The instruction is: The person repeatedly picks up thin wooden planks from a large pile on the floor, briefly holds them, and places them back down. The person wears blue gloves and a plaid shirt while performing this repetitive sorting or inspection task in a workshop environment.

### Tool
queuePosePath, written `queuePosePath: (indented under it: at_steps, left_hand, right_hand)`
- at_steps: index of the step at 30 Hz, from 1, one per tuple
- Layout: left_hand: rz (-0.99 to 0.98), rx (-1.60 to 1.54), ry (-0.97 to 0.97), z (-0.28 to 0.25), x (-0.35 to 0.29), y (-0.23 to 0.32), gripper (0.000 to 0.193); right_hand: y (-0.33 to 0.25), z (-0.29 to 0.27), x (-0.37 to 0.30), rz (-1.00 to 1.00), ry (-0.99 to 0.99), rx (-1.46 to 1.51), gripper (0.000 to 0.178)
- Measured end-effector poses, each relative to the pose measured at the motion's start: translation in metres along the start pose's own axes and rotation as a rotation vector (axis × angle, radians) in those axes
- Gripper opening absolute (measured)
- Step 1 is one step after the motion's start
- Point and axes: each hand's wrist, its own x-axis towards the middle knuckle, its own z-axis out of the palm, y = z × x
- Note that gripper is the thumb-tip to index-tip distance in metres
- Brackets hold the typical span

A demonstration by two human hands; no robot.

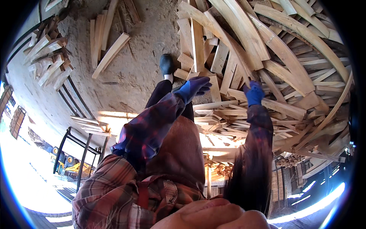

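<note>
My left hand (193, 89), in a blue glove, reaches over the near side of the wood pile. Its fingers stretch to the right, loosely apart, holding nothing that shows. Just beyond it are short wood offcuts (185, 61) and an upright narrow plank (197, 45). Farther right, my right hand (254, 94), gloved in blue too, is closed at the near end of a long, slightly curved wooden board (225, 35) that slopes away up the heap; the fingertips are partly hidden. A thick wooden strip (282, 107) passes beside that wrist.
A large heap of curved and straight boards (293, 70) fills the right side. Several planks (111, 55) lie on the dirt floor (143, 26) at the far left. Stacked wood (49, 61) rests on metal rails at left, near a black metal frame (82, 152).
</note>
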Motion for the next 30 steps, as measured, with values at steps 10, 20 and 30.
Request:
queuePosePath:
  at_steps: [10,20,30]
  left_hand:
    - [0.252,-0.285,0.04,-0.035,0.005,0.017,0.039]
    - [0.409,-0.351,0.359,-0.065,-0.029,-0.002,0.045]
    - [0.167,-0.373,0.054,-0.025,-0.072,0.019,0.054]
  right_hand:
    - [-0.13,-0.017,0.104,-0.106,0.424,0.411,0.041]
    - [-0.113,-0.012,0.165,-0.172,-0.105,0.356,0.058]
    - [-0.186,-0.072,0.1,0.439,-0.706,2.285,0.043]
